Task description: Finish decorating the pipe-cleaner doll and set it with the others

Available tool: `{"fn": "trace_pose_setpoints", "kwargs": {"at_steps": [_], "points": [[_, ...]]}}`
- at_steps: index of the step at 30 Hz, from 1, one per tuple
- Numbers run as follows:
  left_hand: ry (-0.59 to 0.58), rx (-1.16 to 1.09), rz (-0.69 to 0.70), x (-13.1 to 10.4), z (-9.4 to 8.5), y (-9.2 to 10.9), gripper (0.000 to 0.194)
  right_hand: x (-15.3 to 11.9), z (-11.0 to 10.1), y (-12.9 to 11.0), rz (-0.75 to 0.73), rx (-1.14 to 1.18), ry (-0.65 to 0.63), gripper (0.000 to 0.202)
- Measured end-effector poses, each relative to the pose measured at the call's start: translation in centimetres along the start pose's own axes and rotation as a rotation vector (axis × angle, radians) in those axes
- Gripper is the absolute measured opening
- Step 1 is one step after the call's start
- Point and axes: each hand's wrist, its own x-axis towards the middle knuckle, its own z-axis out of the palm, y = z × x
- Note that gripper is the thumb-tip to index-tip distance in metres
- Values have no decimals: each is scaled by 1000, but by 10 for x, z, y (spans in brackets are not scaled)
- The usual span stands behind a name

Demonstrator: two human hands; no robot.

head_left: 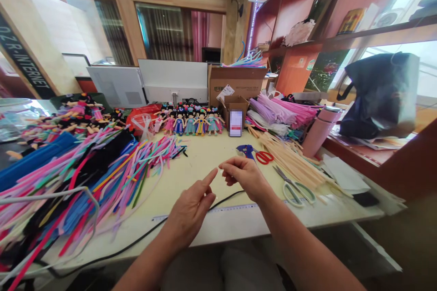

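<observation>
Over the middle of the pale table, my left hand (191, 209) points its index finger up toward the fingertips of the other hand. My right hand (243, 176) has thumb and index finger pinched together; a tiny pale bit seems to show at the tips, too small to name. Just beyond it lie a blue tool (246, 150) and red-handled scissors (264, 158). Scissors with pale green handles (296, 192) rest to the right of my right wrist. A clear ruler (235, 208) and a black cable run beneath my hands.
Colourful fuzzy stems (126, 177) cover the left side. Small dolls (189, 122) stand in rows at the back, beside a phone (235, 122) and a cardboard box (239, 82). Beige stems (293, 159) and a pink bottle (319, 132) are on the right.
</observation>
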Motion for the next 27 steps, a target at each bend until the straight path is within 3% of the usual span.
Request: {"fn": "trace_pose_setpoints", "kwargs": {"at_steps": [3, 6, 12, 16, 20, 27], "points": [[38, 463, 175, -1, -8, -9, 50, -2, -7, -4, 164, 134, -162, 26], [26, 791, 314, -2, -15, -15, 59, -4, -8, -5, 214, 155, -224, 30], [-3, 1037, 425, -2, -25, -19, 68, -3, -8, -5, 248, 89, -268, 28], [-50, 973, 416, -1, -26, -18, 66, -4, -8, -5, 231, 45, -275, 22], [-78, 697, 350, 1, -23, -17, 55, -4, -7, -5, 224, 35, -248, 12], [122, 67, -1, 17, -24, -25, 41, 20, -22, -17, 110, 116, -157, 5]]}}
